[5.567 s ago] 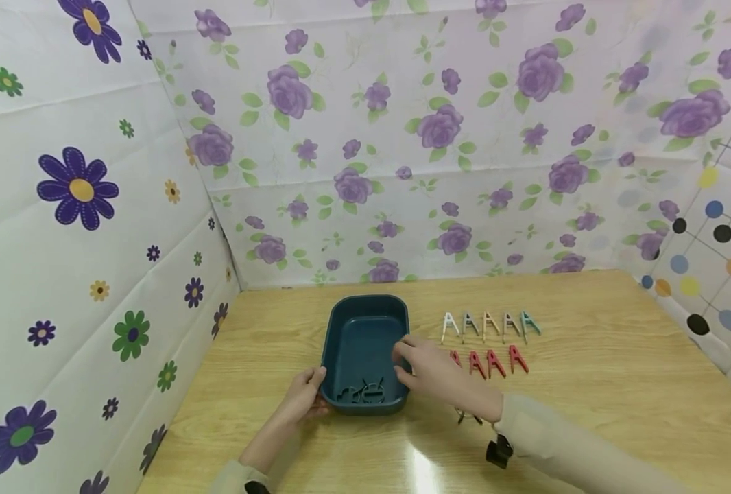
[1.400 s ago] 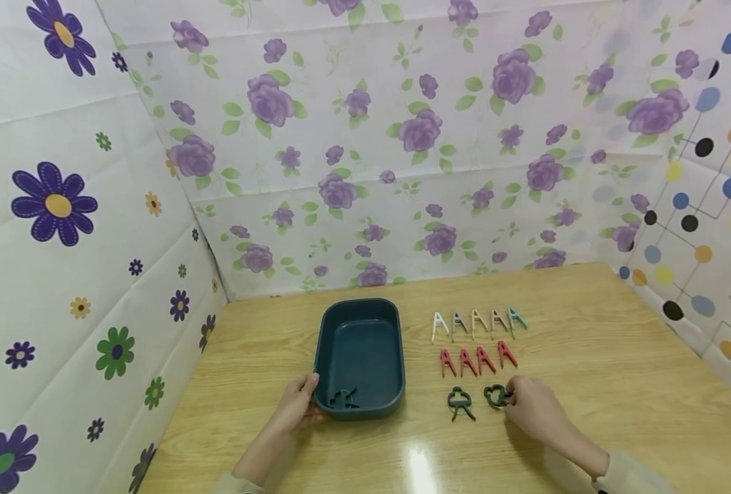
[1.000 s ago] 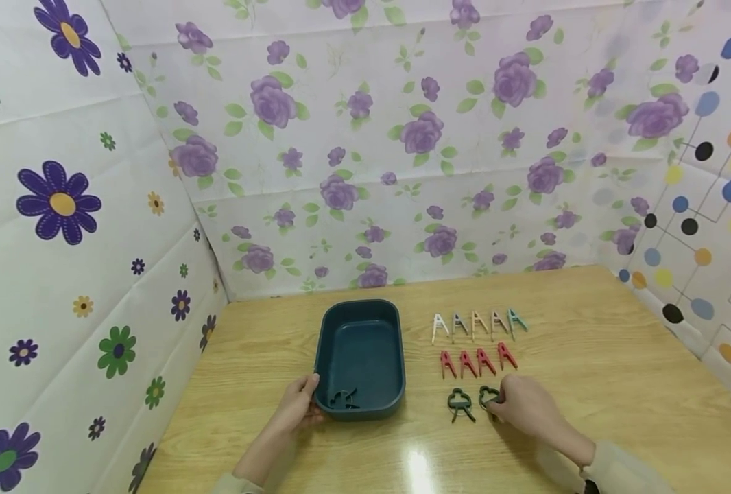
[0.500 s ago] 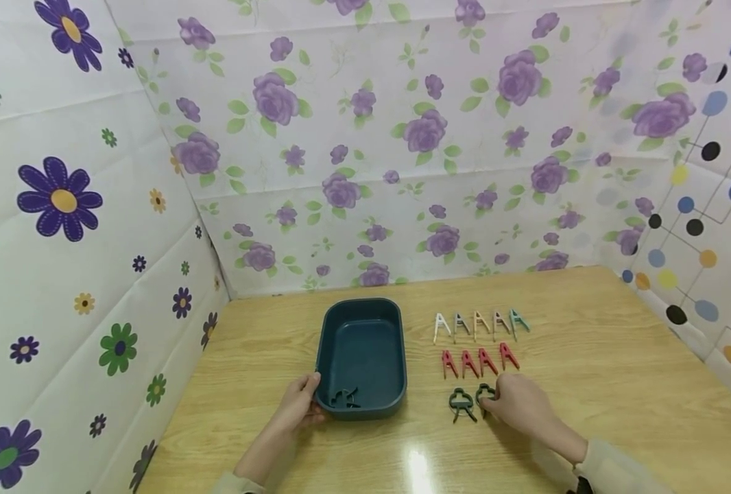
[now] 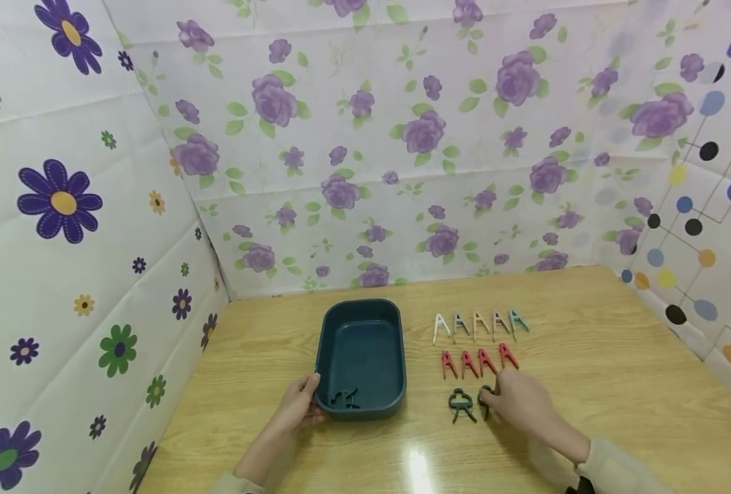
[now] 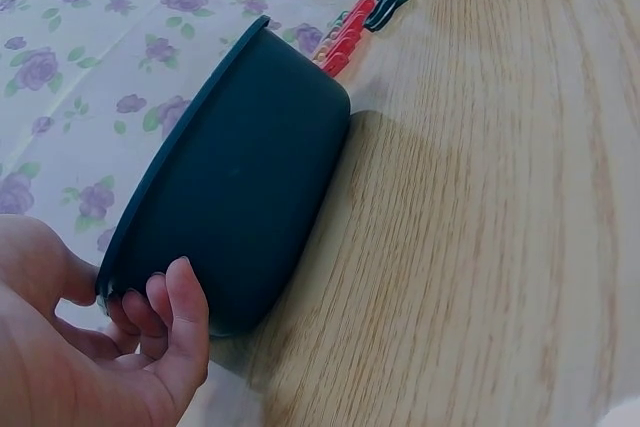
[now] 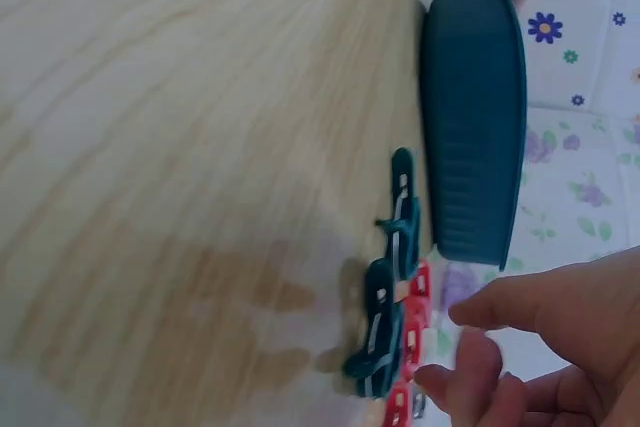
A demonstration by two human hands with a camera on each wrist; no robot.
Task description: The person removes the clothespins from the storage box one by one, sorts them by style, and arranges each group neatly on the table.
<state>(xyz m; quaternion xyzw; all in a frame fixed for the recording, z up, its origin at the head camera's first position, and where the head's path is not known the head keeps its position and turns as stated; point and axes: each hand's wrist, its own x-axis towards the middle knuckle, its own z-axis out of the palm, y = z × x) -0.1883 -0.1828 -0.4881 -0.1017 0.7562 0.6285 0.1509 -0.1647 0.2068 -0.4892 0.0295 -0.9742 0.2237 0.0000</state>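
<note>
My left hand (image 5: 295, 403) grips the near left corner of a dark blue-green plastic basin (image 5: 365, 414), thumb at the rim and fingers curled against the outer wall. Inside the basin's near left corner lies dark green clip material (image 5: 344, 399). On the table to the right stands a dark green clip (image 5: 461, 405) with a scalloped head, legs toward me. A second dark green clip (image 5: 485, 410) lies just right of it, partly covered by my right hand (image 5: 524, 403). In the right wrist view, that hand's thumb and fingers (image 7: 505, 302) are spread, beside the clips.
Behind the green clips is a row of several red clothespins (image 5: 469, 363). Farther back runs a row of white, grey, beige and teal clothespins (image 5: 478, 325). Floral cloth (image 5: 353, 185) walls the table's back, with other patterned cloths at both sides.
My right hand left the basin and set a second green clip on the table, turning and sliding it left beside the first. Its fingers have now come off that clip. The left hand stayed.
</note>
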